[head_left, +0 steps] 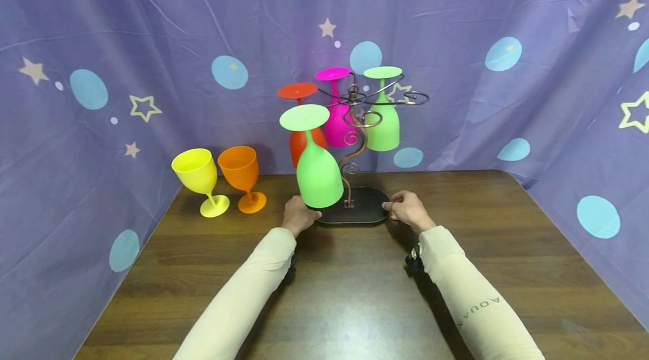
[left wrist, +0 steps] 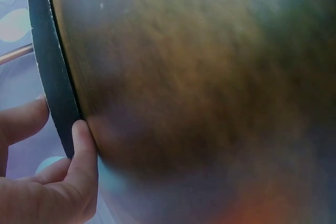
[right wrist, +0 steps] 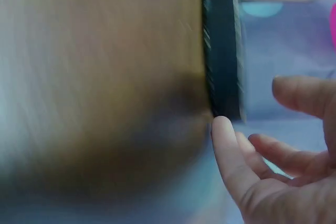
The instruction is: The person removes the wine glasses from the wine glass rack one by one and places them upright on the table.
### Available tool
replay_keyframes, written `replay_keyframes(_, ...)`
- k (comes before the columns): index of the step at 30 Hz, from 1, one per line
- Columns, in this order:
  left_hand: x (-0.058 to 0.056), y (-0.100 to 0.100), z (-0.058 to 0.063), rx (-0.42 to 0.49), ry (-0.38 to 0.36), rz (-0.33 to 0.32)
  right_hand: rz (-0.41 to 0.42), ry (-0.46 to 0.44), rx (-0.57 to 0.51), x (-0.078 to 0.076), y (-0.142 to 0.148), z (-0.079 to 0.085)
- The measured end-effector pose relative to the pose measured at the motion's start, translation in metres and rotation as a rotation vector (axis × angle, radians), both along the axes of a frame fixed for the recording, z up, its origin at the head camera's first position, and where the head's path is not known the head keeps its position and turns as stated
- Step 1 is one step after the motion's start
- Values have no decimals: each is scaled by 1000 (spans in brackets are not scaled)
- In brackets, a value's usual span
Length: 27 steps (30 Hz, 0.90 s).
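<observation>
A metal wine glass rack with a black oval base [head_left: 355, 212] stands on the table, goblets hanging upside down from its curled arms. These are a near green goblet [head_left: 319, 177], a red goblet [head_left: 298, 91], a magenta goblet [head_left: 338, 123] and a far green goblet [head_left: 383, 126]. My left hand [head_left: 299, 215] pinches the left end of the base, thumb and fingers on either side of its edge in the left wrist view. At the right end, my right hand [head_left: 408, 210] touches the base's edge with a fingertip; its thumb [right wrist: 302, 94] is apart from the base.
A yellow goblet [head_left: 196, 174] and an orange goblet [head_left: 240, 171] stand upright left of the rack on the brown wooden table [head_left: 350, 292]. A purple patterned curtain [head_left: 284, 16] hangs behind the table and along both sides.
</observation>
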<state>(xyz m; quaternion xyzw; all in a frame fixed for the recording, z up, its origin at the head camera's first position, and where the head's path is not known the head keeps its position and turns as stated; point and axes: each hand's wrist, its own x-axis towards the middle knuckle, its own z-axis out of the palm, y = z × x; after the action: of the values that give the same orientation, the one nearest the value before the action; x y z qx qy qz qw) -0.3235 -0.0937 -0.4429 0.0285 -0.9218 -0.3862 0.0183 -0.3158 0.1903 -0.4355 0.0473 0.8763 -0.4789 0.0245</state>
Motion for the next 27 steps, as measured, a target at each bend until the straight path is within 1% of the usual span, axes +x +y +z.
replay_keyframes(2, 0, 0, 0, 12, -8, 3, 17, 24, 4, -2, 11, 14)
replay_keyframes(3, 0, 0, 0, 18, -10, 5, 25, 36, 20, -4, 17, 25)
replay_keyframes(4, 0, 0, 1, 21, -12, 8, 20, 57, 45, -5, 23, 37)
replay_keyframes(6, 1, -1, 1, 25, -14, 11, 10, 112, 117, -8, 37, 66)
replay_keyframes(9, 1, 0, 2, 19, -13, 3, -49, 224, 214, -10, 55, 117)
replay_keyframes(12, 1, 1, 2, 3, -3, -14, -118, 373, 291, -11, 65, 166)
replay_keyframes(14, 1, 1, 3, -2, 2, -15, -136, 466, 314, -12, 66, 195)
replay_keyframes(16, 1, 1, 2, -6, 8, -14, -137, 566, 362, -14, 63, 221)
replay_keyframes(19, 2, 1, 2, -7, 6, -9, -93, 681, 433, -19, 50, 255)
replay_keyframes(21, 2, 2, 1, -6, -2, -8, -34, 707, 493, -21, 37, 273)
replay_keyframes(23, 0, 1, 0, -8, -13, -11, 48, 701, 577, -23, 23, 288)
replay_keyframes(25, -1, 1, 0, -7, -24, -16, 133, 651, 671, -25, 9, 299)
replay_keyframes(27, -1, 1, 0, -14, -20, -29, 200, 580, 750, -28, -4, 307)
